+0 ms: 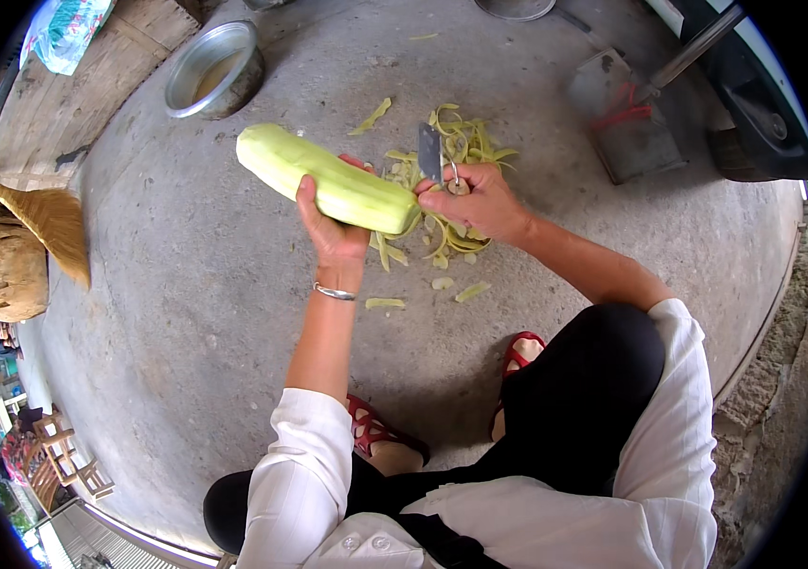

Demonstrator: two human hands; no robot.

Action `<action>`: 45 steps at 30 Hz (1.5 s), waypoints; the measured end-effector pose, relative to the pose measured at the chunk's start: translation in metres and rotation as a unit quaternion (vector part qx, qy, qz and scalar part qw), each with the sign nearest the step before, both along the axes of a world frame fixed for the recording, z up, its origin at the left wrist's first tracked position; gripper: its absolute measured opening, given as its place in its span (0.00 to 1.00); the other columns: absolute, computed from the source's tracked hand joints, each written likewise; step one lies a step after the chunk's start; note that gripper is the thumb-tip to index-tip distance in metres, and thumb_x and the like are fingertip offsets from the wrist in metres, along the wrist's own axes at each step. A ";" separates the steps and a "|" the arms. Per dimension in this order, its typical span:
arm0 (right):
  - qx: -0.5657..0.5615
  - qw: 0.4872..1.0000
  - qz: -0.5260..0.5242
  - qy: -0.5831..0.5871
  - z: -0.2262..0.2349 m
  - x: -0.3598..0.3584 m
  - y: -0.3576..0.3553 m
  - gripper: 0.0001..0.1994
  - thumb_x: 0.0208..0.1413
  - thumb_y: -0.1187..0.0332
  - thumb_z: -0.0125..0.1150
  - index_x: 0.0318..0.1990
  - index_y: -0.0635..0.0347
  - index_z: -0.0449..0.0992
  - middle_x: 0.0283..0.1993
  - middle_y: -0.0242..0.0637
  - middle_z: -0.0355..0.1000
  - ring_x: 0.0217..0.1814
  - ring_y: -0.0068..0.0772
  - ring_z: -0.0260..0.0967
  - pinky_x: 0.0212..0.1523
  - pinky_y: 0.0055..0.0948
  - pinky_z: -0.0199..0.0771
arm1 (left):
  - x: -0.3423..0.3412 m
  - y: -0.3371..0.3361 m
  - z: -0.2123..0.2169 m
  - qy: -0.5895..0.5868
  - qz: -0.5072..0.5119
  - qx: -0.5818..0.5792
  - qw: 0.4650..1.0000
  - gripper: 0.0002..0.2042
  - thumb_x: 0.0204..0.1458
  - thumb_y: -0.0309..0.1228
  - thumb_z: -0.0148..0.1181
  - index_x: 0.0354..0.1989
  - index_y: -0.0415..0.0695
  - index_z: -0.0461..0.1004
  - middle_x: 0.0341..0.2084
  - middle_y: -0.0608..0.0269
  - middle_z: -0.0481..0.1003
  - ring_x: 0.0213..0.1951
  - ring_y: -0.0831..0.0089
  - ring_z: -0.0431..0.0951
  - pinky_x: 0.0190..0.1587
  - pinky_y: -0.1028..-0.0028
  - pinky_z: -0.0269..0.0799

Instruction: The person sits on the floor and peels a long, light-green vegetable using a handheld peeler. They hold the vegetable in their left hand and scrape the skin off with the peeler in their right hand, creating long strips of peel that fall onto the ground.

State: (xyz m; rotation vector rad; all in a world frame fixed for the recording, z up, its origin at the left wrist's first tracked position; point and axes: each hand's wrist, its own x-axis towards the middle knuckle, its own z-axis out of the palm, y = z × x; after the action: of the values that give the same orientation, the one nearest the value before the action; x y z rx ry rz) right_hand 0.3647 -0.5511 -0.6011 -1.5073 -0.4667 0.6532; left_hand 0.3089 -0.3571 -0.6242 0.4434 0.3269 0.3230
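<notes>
A long pale green gourd (314, 175), its skin peeled off, lies across my left hand (335, 232), whose thumb and fingers wrap round it from below. My right hand (484, 204) is closed at the gourd's right end, gripping a knife with a short, broad dark blade (429, 152) that points up and away from me. A metal ring and a round wooden handle end show by my right fingers; most of the handle is hidden. On the concrete floor beneath, a heap of green peelings (465, 142) spreads behind and under my right hand.
Far left stands a metal basin (217, 71) with some liquid in it. A straw broom (48, 223) leans by a wooden stump (10, 266) at the left. A dustpan (626, 123) and a dark bucket (754, 152) are at the far right.
</notes>
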 end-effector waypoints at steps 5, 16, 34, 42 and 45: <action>-0.065 0.993 -0.092 0.027 -0.023 0.007 -0.005 0.14 0.50 0.65 0.68 0.39 0.66 0.77 0.20 0.20 0.63 0.20 0.10 0.54 0.21 0.16 0.54 | -0.001 0.014 -0.005 -0.065 -0.012 -0.010 0.998 0.32 0.40 0.50 0.63 0.48 0.42 0.63 0.36 0.56 0.71 0.40 0.61 0.71 0.48 0.61 0.69; -0.032 0.980 -0.020 -0.198 -0.007 0.006 0.000 0.21 0.55 0.56 0.59 0.48 0.65 0.72 0.22 0.32 0.64 0.25 0.27 0.62 0.31 0.31 0.65 | 0.002 0.021 -0.003 -0.106 0.028 -0.041 0.993 0.32 0.39 0.50 0.64 0.47 0.41 0.63 0.37 0.58 0.70 0.39 0.66 0.72 0.46 0.64 0.71; -0.445 0.867 0.218 -0.051 0.027 0.038 -0.026 0.15 0.57 0.61 0.51 0.29 0.67 0.68 0.20 0.41 0.66 0.25 0.34 0.65 0.30 0.36 0.66 | 0.015 -0.002 -0.076 0.097 0.053 -0.024 0.994 0.29 0.40 0.42 0.66 0.50 0.46 0.64 0.41 0.59 0.70 0.45 0.62 0.70 0.54 0.57 0.64; -0.446 0.871 0.207 0.004 0.008 0.060 -0.029 0.13 0.57 0.62 0.51 0.27 0.62 0.68 0.18 0.34 0.61 0.16 0.25 0.57 0.16 0.33 0.56 | 0.027 -0.016 -0.114 0.146 0.066 0.006 0.987 0.35 0.41 0.40 0.66 0.58 0.48 0.57 0.47 0.60 0.66 0.48 0.60 0.70 0.55 0.54 0.65; -0.445 0.870 0.183 0.109 -0.008 0.063 -0.029 0.13 0.57 0.62 0.51 0.25 0.60 0.66 0.18 0.31 0.59 0.17 0.25 0.55 0.16 0.33 0.56 | 0.030 -0.014 -0.131 0.134 0.066 0.023 0.989 0.34 0.41 0.40 0.66 0.58 0.47 0.57 0.46 0.59 0.66 0.47 0.61 0.70 0.55 0.54 0.65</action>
State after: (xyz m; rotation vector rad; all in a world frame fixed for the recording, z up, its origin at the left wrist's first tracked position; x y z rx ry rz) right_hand 0.4280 -0.5800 -0.6087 -2.1883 -0.2761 1.4604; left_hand 0.3392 -0.3716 -0.7550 0.5125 0.6143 0.4010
